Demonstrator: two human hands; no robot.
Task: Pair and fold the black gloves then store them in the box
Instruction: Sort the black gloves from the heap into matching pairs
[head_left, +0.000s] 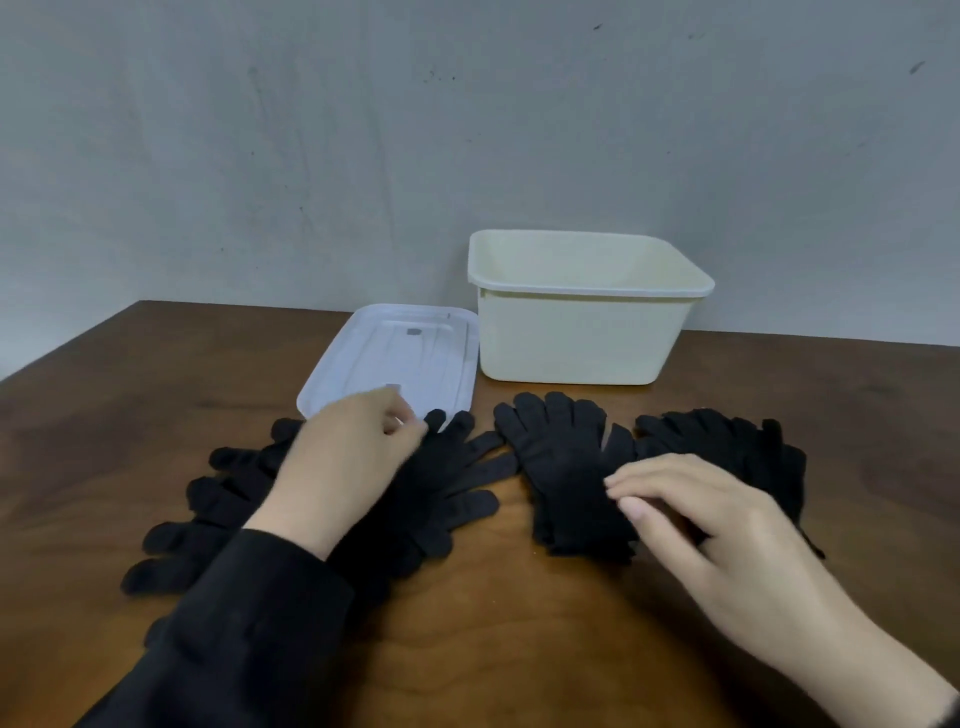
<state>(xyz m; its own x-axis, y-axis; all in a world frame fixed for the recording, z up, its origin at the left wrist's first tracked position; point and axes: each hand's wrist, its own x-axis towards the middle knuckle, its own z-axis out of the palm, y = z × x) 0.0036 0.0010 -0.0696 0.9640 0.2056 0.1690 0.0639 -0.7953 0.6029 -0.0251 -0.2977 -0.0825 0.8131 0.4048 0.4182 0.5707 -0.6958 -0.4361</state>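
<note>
Several black gloves lie in a row on the wooden table. A spread pile is at the left, and one glove fans out beside it. A flat glove lies in the middle and a bunch at the right. My left hand reaches over the left gloves. Its fingers are curled by a glove fingertip; motion blur hides any pinch. My right hand hovers or rests with fairly straight fingers on the right side of the middle glove. The cream box stands open behind them.
The white lid lies flat left of the box, just behind my left hand. A grey wall stands close behind the table. The table's left edge runs diagonally at the far left.
</note>
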